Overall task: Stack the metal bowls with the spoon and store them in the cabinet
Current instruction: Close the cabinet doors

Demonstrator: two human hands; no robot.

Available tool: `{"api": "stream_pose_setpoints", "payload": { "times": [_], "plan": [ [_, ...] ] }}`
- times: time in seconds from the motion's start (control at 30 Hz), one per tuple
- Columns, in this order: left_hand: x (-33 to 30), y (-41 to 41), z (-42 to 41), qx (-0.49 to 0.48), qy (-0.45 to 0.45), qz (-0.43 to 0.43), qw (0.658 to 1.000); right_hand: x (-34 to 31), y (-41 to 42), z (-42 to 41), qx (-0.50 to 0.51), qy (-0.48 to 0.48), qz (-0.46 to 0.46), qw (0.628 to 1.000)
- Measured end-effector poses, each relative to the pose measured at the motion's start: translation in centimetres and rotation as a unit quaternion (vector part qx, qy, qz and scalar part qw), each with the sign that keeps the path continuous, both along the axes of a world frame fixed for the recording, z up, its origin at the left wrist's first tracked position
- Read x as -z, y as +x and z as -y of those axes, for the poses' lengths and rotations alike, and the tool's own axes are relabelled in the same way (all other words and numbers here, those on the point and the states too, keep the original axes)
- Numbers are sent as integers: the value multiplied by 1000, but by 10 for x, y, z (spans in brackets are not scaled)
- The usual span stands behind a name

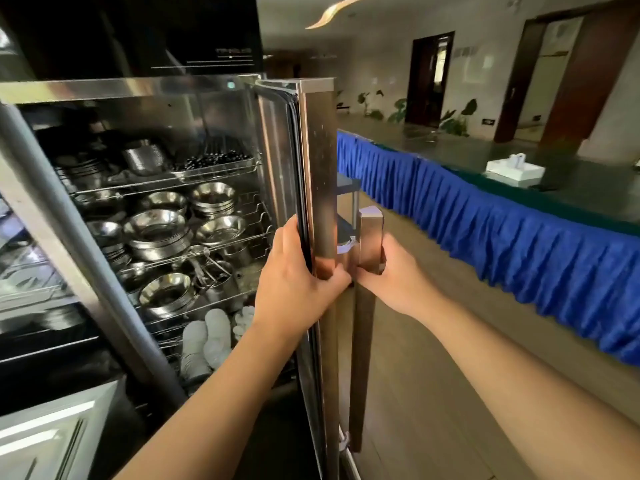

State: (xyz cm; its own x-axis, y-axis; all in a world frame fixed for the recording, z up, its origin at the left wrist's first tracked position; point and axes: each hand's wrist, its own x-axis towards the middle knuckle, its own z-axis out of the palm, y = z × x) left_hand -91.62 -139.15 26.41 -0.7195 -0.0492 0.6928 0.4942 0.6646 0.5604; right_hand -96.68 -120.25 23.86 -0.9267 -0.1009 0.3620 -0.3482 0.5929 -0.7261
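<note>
Left hand point(298, 289) is clamped on the open cabinet door point(320, 209) edge; right hand point(391, 275) is closed around its vertical handle point(369, 237), steadying the swing. Stacked metal bowls point(157, 233) sit on the cabinet's wire shelves point(256, 237), left; no spoon is discernible.

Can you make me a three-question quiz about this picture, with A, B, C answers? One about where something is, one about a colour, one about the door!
1. Where are the white cups?
A. top rack
B. below the metal bowls
C. on the counter

2. What colour is the pleated cloth?
A. blue
B. red
C. yellow

3. The cabinet door is:
A. shut
B. missing
C. open

Answers: 1 B, they sit on the lowest rack in view. 2 A, blue folds hang along the counter. 3 C, the racks show, left hand on the door's edge, right hand at the handle.
</note>
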Motion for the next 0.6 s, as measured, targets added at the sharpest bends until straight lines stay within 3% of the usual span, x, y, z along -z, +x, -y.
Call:
{"api": "stream_pose_setpoints", "payload": {
  "times": [0.33, 0.6],
  "plan": [
    [0, 41, 83, -128, 4, 9, 992, 2, 16, 83, -133, -48, 18, 990],
    [-5, 55, 151, -230, -15, 27, 973, 6, 15, 158, -236, -66, 111, 963]
  ]
}}
